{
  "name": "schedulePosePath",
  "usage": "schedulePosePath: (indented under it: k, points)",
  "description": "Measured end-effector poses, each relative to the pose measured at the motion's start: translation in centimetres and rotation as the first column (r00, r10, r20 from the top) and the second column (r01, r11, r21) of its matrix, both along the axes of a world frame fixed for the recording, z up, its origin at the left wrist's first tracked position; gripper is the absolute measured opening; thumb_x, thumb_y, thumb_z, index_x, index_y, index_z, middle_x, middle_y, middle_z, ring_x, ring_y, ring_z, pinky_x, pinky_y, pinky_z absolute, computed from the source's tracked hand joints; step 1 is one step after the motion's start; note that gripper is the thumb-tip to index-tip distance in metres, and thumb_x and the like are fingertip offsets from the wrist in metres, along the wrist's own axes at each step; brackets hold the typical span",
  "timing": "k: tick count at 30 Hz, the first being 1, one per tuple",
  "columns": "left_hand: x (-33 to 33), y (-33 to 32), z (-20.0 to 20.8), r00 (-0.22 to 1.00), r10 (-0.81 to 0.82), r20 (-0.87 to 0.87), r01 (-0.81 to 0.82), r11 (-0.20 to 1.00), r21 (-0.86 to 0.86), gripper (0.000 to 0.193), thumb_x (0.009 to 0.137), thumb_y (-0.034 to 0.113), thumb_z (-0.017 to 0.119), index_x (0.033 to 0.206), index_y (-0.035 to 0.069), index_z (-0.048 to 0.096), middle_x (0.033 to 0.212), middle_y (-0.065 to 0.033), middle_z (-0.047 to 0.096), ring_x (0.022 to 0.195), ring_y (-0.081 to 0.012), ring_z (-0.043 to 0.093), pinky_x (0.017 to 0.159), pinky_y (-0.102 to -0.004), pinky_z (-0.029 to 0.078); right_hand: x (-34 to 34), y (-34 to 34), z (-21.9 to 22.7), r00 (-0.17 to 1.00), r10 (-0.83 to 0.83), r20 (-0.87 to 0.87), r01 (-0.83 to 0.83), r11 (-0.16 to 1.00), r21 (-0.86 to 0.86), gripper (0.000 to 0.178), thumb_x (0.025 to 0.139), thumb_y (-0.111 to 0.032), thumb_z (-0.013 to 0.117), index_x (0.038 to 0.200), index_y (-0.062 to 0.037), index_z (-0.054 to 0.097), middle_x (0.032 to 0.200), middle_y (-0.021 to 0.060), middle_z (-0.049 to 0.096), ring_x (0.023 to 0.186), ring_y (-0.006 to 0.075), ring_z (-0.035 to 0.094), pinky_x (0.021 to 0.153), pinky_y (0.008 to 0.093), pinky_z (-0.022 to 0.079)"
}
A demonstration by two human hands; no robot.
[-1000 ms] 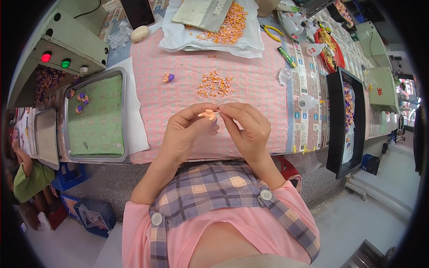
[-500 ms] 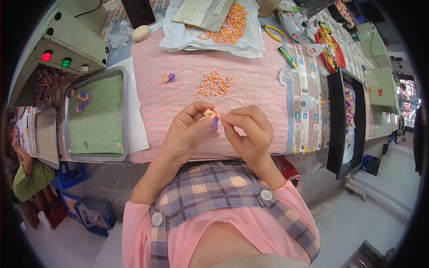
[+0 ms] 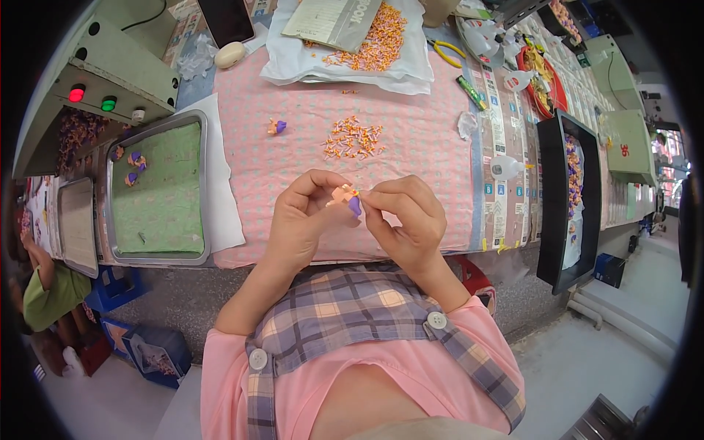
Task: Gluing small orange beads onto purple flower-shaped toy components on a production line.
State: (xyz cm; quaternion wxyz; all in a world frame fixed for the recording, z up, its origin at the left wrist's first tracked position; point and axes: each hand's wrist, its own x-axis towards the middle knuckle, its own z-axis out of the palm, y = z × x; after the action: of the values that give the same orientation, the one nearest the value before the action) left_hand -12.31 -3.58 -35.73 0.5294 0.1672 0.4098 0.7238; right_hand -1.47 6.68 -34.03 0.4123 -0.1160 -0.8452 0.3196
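Orange-and-purple toy piece (image 3: 349, 199) judged light, rigid, easily dropped; left hand (image 3: 304, 220) and right hand (image 3: 407, 220) pinch it together at its edges by fingertips.

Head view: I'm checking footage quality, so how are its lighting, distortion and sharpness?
Head view: even, soft light with faint shadows; strong fisheye bending of the table edges, black rim at the corners; left hand, right hand and the small orange-purple piece look fairly sharp; far benches smear toward the rim.
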Motion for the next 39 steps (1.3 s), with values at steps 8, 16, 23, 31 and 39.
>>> schedulePosePath:
  k: [8, 16, 23, 31, 39]
  points:
    - [0.5, -0.1, -0.1, 0.946, 0.118, -0.303, -0.098, 0.992, 0.083, 0.035, 0.065, 0.012, 0.067, 0.092, 0.000, 0.048, 0.080, -0.0044, 0.053, 0.071, -0.0104, 0.055, 0.062, -0.0232, 0.049, 0.4, -0.1, 0.1, 0.999, 0.052, -0.004, -0.052, 0.982, -0.180, 0.018, 0.057, 0.008, 0.060, 0.072, -0.0022, 0.058, 0.068, 0.0068, 0.055, 0.059, 0.0164, 0.052, 0.053, 0.0244, 0.039]
    - [0.2, -0.1, 0.1, 0.921, 0.065, -0.385, -0.041, 0.997, 0.072, 0.036, 0.063, 0.010, 0.068, 0.093, 0.000, 0.051, 0.080, -0.0025, 0.049, 0.072, -0.0086, 0.052, 0.062, -0.0194, 0.045, 0.5, -0.1, 0.4, 0.999, 0.052, 0.008, -0.051, 0.990, -0.129, 0.018, 0.057, 0.007, 0.060, 0.073, -0.0023, 0.058, 0.067, 0.0068, 0.056, 0.060, 0.0162, 0.052, 0.054, 0.0252, 0.039]
    - [0.0, -0.4, 0.1, 0.836, 0.061, -0.546, -0.030, 0.997, 0.064, 0.036, 0.061, 0.008, 0.069, 0.092, 0.000, 0.053, 0.080, -0.0015, 0.048, 0.071, -0.0071, 0.049, 0.061, -0.0182, 0.041, 0.6, -0.3, 0.6, 0.997, 0.070, 0.025, -0.066, 0.988, -0.138, 0.018, 0.058, 0.007, 0.059, 0.073, -0.0023, 0.058, 0.067, 0.0067, 0.056, 0.059, 0.0166, 0.052, 0.054, 0.0253, 0.039]
    - [-0.3, -0.4, 0.5, 0.697, 0.043, -0.716, 0.000, 0.998, 0.060, 0.037, 0.058, 0.004, 0.070, 0.091, -0.001, 0.054, 0.080, -0.0014, 0.047, 0.071, -0.0070, 0.047, 0.060, -0.0182, 0.039, 0.7, -0.1, 0.5, 0.998, 0.054, 0.025, -0.053, 0.998, -0.034, 0.020, 0.056, 0.006, 0.060, 0.074, -0.0030, 0.058, 0.067, 0.0062, 0.055, 0.057, 0.0173, 0.051, 0.049, 0.0258, 0.040]
    - [-0.3, -0.4, 0.7, 0.835, -0.040, -0.549, 0.060, 0.998, 0.018, 0.035, 0.060, 0.005, 0.069, 0.092, -0.001, 0.054, 0.081, -0.0022, 0.050, 0.072, -0.0084, 0.050, 0.062, -0.0182, 0.042, 1.0, 0.4, 0.8, 0.998, 0.059, 0.028, -0.062, 0.987, 0.146, 0.024, 0.053, 0.003, 0.061, 0.076, -0.0021, 0.057, 0.068, 0.0050, 0.053, 0.055, 0.0174, 0.050, 0.046, 0.0257, 0.041]
